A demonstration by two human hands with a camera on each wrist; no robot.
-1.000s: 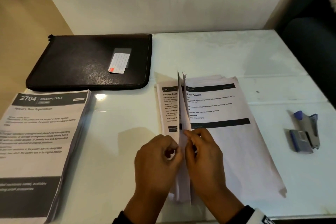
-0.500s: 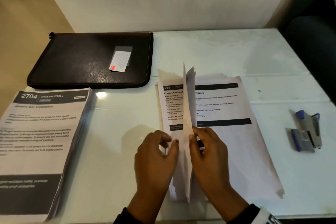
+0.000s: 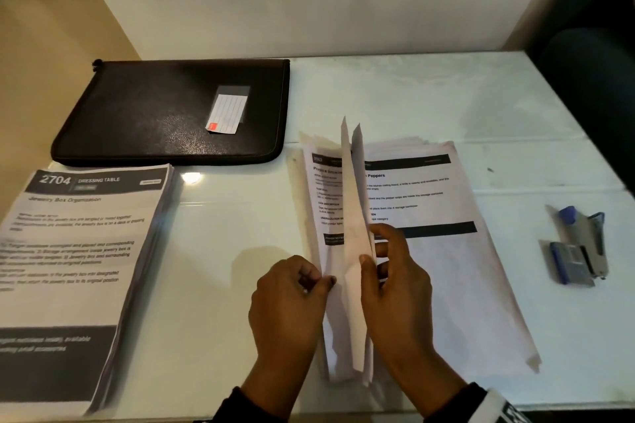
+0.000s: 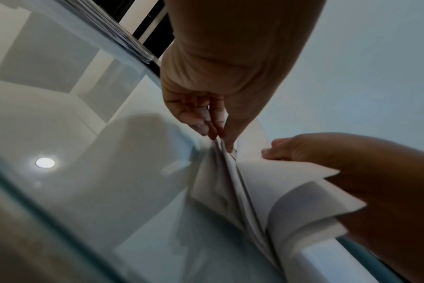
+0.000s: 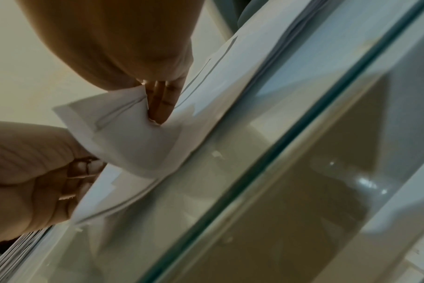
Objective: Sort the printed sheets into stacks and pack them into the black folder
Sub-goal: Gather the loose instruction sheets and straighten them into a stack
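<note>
Left hand (image 3: 288,299) and right hand (image 3: 395,292) pinching upright sheets (image 3: 354,216) at lower centre, above printed stack (image 3: 446,251). Black folder (image 3: 154,113) upper left; stack headed "2704 DRESSING TABLE" (image 3: 68,251) left; stapler (image 3: 580,244) right, on worktop (image 3: 223,233).

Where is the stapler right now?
In the head view the stapler lies on the table's right side, apart from the printed sheets, untouched.

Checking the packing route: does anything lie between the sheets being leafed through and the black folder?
Nothing visible does: bare table separates the lifted sheets from the black folder, which lies shut.
</note>
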